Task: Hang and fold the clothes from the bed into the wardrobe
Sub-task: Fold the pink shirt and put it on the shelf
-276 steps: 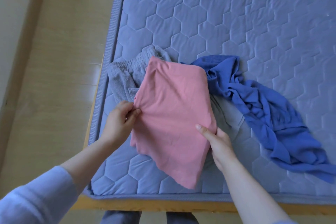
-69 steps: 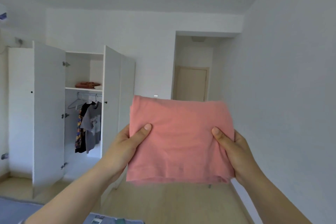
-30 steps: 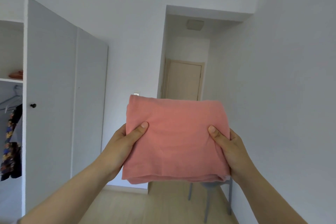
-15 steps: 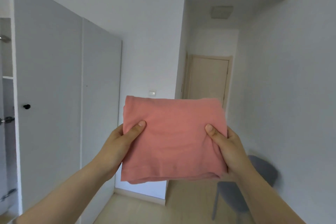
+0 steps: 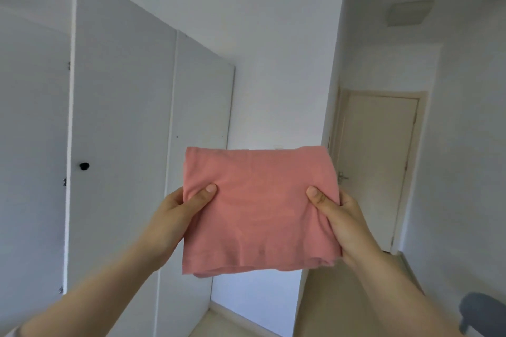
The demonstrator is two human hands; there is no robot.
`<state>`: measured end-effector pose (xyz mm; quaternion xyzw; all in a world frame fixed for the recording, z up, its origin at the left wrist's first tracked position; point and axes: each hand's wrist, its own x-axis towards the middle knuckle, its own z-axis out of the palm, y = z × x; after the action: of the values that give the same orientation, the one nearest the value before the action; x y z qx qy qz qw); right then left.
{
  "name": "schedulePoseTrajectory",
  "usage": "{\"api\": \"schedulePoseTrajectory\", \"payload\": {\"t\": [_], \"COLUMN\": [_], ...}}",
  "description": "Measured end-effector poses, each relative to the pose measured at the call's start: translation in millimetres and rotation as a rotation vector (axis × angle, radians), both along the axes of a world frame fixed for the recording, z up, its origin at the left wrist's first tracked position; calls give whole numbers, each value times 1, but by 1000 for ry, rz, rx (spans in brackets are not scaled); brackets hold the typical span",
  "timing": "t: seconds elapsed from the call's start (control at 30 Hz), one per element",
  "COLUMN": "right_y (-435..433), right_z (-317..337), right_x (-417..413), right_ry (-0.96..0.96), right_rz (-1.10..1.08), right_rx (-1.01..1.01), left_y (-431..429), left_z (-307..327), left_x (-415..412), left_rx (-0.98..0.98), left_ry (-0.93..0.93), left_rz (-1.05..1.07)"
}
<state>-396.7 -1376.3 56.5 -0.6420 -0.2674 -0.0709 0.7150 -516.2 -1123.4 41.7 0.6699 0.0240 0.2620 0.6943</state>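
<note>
A folded pink garment point(image 5: 260, 210) is held flat in the air in front of me. My left hand point(image 5: 175, 216) grips its left edge, thumb on top and fingers hidden beneath. My right hand point(image 5: 339, 221) grips its right edge the same way. The white wardrobe point(image 5: 120, 128) fills the left half of the view, with an open door edge-on and a black knob point(image 5: 84, 166) on it. The wardrobe's inside is hidden, and the bed is out of view.
A white wall stands straight ahead. A beige door point(image 5: 377, 167) closes a short hallway at the right. The back of a grey chair point(image 5: 484, 312) shows at the bottom right corner. Light wooden floor point(image 5: 323, 306) lies below the garment.
I have carried the folded pink garment from the bed across the room. The wardrobe doors are closer and larger, its open compartment has slid out of view at the left. Both grips are unchanged.
</note>
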Motion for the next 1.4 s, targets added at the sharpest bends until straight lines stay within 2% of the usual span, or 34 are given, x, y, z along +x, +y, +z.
{"api": "schedulePoseTrajectory", "payload": {"t": [0.3,0.47,0.8,1.13,1.4], "right_y": [110,192,366,528,648], "right_z": [9,1,-3,-27,-18], "right_x": [88,134,192,121,36], "right_ry": [-50,-49,-78,-51,-74], "right_rz": [137,269,668,1058,1194], "right_rx": [-67,-83,-83,-68,-43], "left_y": [91,146,234,296,384], "left_z": [-5,-12,-22,-31,-23], "left_x": [53,67,63,-32,-117], "left_rx": [-21,-101,-184,-186,-132], "left_ry": [65,64,35,67,28], "left_rz": [174,278,704,1084,1224]}}
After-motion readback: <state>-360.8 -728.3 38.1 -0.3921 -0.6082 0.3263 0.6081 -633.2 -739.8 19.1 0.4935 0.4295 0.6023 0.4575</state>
